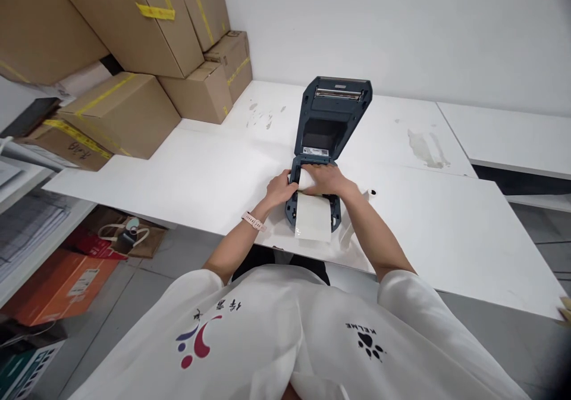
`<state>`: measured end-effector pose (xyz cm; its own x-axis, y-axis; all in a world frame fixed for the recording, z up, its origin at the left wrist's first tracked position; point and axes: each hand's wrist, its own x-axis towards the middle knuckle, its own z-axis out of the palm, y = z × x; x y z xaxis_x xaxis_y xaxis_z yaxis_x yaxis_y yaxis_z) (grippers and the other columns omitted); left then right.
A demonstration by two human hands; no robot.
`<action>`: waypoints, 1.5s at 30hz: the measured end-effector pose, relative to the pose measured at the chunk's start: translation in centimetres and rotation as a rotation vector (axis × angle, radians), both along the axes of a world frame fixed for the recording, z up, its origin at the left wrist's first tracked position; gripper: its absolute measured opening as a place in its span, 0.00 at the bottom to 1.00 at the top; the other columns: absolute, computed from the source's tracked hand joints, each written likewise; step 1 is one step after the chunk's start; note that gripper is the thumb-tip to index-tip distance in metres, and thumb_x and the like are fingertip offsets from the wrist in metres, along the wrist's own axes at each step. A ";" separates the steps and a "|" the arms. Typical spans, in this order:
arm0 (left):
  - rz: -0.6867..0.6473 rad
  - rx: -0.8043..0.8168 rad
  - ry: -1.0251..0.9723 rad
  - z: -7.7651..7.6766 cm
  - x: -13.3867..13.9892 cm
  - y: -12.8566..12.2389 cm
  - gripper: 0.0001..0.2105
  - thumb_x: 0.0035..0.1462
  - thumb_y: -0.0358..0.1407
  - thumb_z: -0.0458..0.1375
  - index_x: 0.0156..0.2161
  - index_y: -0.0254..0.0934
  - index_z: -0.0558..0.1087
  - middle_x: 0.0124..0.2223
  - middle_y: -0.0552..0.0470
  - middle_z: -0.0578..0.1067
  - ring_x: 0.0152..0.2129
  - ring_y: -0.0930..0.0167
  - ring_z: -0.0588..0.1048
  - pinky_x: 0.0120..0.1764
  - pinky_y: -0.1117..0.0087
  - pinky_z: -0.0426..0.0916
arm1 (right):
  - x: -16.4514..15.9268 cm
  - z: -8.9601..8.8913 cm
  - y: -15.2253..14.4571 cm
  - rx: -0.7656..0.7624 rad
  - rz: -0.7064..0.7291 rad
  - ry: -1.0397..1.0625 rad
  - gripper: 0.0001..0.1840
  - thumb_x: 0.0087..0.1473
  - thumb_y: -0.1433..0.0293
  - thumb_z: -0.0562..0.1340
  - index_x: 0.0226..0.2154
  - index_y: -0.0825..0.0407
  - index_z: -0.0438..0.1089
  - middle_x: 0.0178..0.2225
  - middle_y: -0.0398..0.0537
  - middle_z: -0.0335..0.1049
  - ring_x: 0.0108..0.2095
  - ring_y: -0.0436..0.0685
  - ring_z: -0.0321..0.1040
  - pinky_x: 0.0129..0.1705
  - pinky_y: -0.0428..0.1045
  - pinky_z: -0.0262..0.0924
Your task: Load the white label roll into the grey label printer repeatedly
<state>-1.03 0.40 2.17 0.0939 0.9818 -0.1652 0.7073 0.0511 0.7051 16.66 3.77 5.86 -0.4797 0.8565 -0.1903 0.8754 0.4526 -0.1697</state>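
Wht wall (401, 37) bhd wht tbl (428, 233), gry tiled flr (143, 293) below.

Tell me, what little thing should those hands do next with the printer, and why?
Maybe gently settle the white roll in the printer. I'd pick that because the left hand and right hand are both at the roll, the lid stands open, and the paper strip already hangs over the front.
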 end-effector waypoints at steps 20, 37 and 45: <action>0.061 0.010 -0.111 -1.4 -0.1 0.2 0.28 0.51 0.37 0.54 0.59 0.38 0.68 0.34 0.51 0.74 0.31 0.66 0.72 0.34 0.67 0.62 | 14.9 -5.3 4.9 0.205 -0.658 1.103 0.45 0.36 0.58 0.68 0.57 0.57 0.62 0.54 0.62 0.69 0.53 0.65 0.70 0.53 0.58 0.68; 0.078 0.026 -0.235 -2.1 0.0 0.2 0.28 0.50 0.36 0.54 0.58 0.37 0.68 0.33 0.51 0.72 0.28 0.68 0.70 0.31 0.68 0.61 | 18.8 -8.6 -6.8 -0.263 -0.511 1.050 0.37 0.42 0.54 0.73 0.54 0.46 0.70 0.57 0.55 0.71 0.58 0.67 0.67 0.62 0.66 0.58; 0.086 0.033 -0.239 -2.3 0.1 0.2 0.27 0.51 0.36 0.54 0.58 0.36 0.68 0.32 0.52 0.72 0.28 0.69 0.70 0.31 0.69 0.60 | 10.4 1.6 -5.1 -0.130 -0.027 0.979 0.26 0.53 0.54 0.67 0.51 0.48 0.71 0.46 0.51 0.76 0.48 0.64 0.72 0.51 0.58 0.66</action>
<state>-0.94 0.57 -0.16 0.0427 0.9923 -0.1161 0.5141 0.0778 0.8542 27.05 -1.29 7.49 -0.4564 0.8699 0.1871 0.3318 0.3615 -0.8713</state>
